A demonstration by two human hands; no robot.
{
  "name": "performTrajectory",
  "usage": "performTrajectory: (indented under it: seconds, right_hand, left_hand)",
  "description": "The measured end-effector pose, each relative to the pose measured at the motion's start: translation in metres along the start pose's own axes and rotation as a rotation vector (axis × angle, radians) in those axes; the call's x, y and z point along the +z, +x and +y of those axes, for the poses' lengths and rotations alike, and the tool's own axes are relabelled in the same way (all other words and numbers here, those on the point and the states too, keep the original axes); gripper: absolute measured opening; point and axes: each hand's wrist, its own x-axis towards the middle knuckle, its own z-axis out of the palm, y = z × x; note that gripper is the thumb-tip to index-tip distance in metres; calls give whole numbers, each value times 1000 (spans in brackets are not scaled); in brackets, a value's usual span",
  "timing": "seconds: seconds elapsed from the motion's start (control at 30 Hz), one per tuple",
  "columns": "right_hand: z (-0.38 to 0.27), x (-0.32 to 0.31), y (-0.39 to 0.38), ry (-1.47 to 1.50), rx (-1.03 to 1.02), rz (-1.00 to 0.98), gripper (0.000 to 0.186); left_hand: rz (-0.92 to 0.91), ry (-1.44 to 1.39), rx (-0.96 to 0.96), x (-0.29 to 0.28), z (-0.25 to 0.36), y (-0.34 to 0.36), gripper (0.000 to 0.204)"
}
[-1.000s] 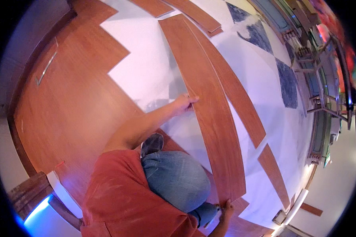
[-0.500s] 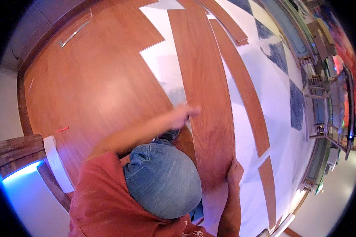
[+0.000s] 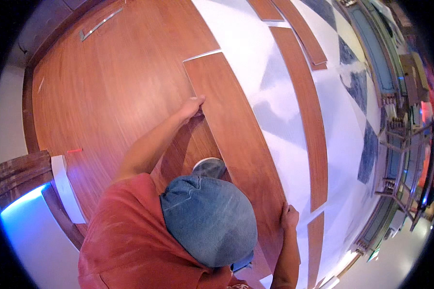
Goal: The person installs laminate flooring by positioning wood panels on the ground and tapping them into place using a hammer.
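Observation:
A long reddish-brown floor plank [image 3: 241, 130] lies tilted between my hands, beside the brown planks of the laid floor [image 3: 111, 86]. The fingers of my left hand [image 3: 192, 108] are closed on its left long edge, towards the far end. My right hand [image 3: 289, 216] grips the right long edge at the near end. At the far end, a thin pale gap separates the plank from the laid floor. My denim-covered knee [image 3: 210, 221] hides part of the near left side, and a grey shoe [image 3: 209, 167] rests beside the plank.
Loose narrow planks [image 3: 308, 115] lie on the white and dark underlay [image 3: 284, 159] to the right. A metal square [image 3: 101, 24] and a small red stick [image 3: 74, 151] rest on the laid floor. Wooden furniture [image 3: 395, 125] lines the far right.
The plank has shifted left, its far end now close against the laid floor. My left hand has gone from reaching over it to holding its left edge; my right hand keeps its hold.

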Motion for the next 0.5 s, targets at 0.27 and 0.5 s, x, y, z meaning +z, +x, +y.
performTrajectory:
  seconds: [0.27,0.5]
  right_hand:
    - [8,1,55,-31,-49,-7,59]
    - [23,4,68,-2,-19,-20,57]
  left_hand:
    - [-31,50,-96,0,23,4,47]
    - [-18,97,-159,0,24,4,49]
